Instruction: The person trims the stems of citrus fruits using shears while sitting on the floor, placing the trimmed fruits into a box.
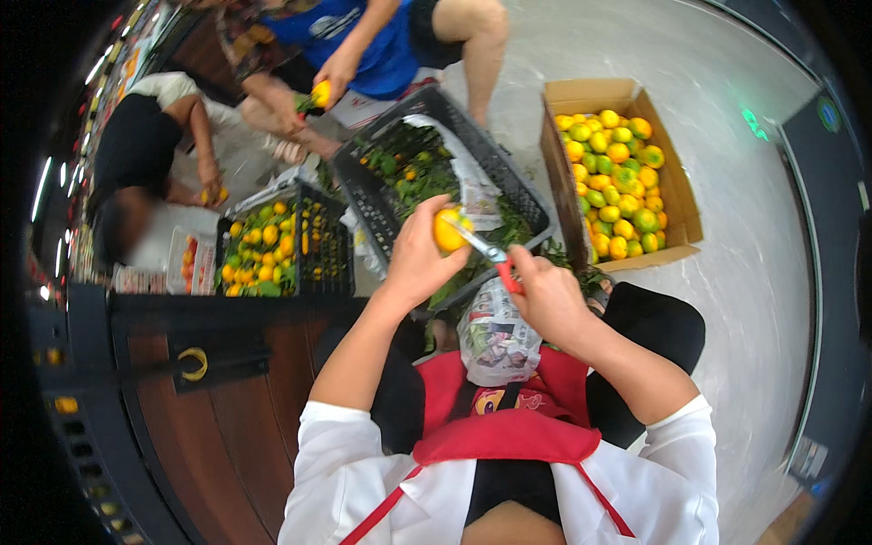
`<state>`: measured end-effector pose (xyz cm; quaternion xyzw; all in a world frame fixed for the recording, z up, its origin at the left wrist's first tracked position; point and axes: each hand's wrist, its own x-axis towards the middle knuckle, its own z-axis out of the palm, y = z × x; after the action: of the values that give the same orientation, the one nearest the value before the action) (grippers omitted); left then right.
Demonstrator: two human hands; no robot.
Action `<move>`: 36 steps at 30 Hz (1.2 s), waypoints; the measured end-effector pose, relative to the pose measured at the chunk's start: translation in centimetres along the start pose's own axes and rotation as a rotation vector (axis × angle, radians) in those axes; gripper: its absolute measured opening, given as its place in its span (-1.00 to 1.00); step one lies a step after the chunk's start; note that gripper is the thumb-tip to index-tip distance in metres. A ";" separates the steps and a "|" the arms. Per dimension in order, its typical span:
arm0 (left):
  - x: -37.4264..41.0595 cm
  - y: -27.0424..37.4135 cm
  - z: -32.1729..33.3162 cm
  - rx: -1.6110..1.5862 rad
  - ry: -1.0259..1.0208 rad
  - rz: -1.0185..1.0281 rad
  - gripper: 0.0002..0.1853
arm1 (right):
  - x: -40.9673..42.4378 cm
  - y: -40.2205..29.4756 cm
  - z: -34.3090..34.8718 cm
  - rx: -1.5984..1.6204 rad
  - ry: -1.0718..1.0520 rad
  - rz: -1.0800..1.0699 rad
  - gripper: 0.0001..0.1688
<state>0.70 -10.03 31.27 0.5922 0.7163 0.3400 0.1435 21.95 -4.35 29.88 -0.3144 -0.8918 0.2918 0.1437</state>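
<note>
My left hand (424,252) holds a yellow-orange citrus fruit (449,231), with some green near its top. In my right hand (548,289) is a pair of red-handled pruning snips (492,255), whose metal blades point at the fruit and reach its top. Whether the blades touch the stem is too small to tell. Both hands are above the near end of a black plastic crate (538,211) holding green leaves, some small fruit and newspaper. A crumpled newspaper sheet (501,334) under clear plastic lies at my lap, over a red apron (507,436).
A cardboard box (681,197) full of green and orange citrus stands at right. Left is another black crate (327,248) of citrus, beside a white basket (176,259). Two people work nearby, each with fruit in hand. A wooden panel (225,422) stands at my left.
</note>
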 end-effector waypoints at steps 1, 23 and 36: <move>0.0 0.0 0.0 0.061 -0.030 -0.003 -0.24 | -0.2 -0.2 -0.4 -0.023 -0.013 -0.003 -0.41; 12.1 -8.9 11.6 -0.992 0.154 -0.572 -0.75 | 0.0 1.3 -8.4 1.141 0.262 0.525 -0.47; 7.2 -32.1 25.3 -0.169 -0.116 -0.811 -0.43 | 3.1 0.4 -6.2 1.409 0.198 0.672 -0.27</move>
<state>-9.85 2.64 -6.82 0.2664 0.8518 0.2797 0.3538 22.52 0.61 34.77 -0.4267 -0.3367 0.7869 0.2920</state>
